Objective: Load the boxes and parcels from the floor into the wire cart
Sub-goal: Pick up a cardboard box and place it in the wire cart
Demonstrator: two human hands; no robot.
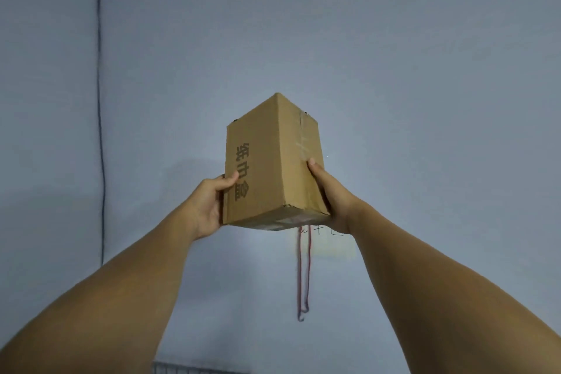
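Carry step judged: cardboard box is gripped aloft between left hand and right hand; lowering into wire cart, glimpsed near below, is called for.

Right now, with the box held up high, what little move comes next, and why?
Probably lower the cardboard box toward the wire cart, whose rim just peeks in at the bottom. Both the left hand and right hand hold it well above that.
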